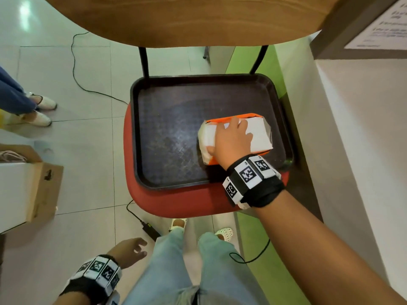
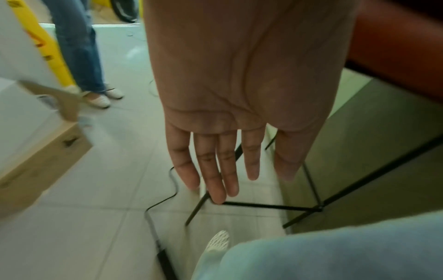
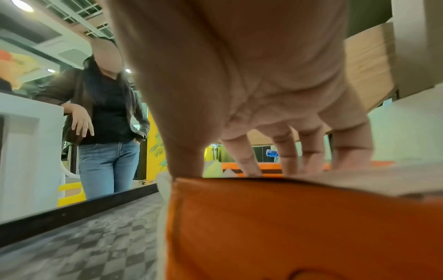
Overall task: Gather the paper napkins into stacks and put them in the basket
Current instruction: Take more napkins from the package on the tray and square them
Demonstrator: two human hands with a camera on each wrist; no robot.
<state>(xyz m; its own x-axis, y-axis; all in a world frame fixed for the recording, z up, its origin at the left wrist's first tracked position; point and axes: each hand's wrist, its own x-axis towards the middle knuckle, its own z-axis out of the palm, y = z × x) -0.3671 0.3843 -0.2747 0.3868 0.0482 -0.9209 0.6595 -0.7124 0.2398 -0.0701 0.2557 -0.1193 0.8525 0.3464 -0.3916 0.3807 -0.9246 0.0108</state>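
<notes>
A wrapped pack of white paper napkins point(image 1: 258, 135) with orange edges lies at the right side of a dark tray point(image 1: 171, 137). My right hand point(image 1: 222, 135) sits on top of it with arched fingers spread toward the far orange edge. In the right wrist view the thumb point(image 3: 184, 151) presses down against the left end of the napkin pack point(image 3: 287, 227), while the fingertips point(image 3: 249, 166) touch its top. My left hand point(image 1: 132, 249) hangs beside my left leg, and its fingers point(image 2: 215, 170) are straight and hold nothing.
The tray rests on a red chair seat point(image 1: 176, 203) under a wooden table top point(image 1: 187, 18). A cardboard box point(image 1: 44, 190) stands on the floor at the left. A black cable point(image 1: 141, 221) runs past the chair. Another person's feet point(image 1: 39, 111) are at far left, and a wall point(image 1: 363, 150) closes the right.
</notes>
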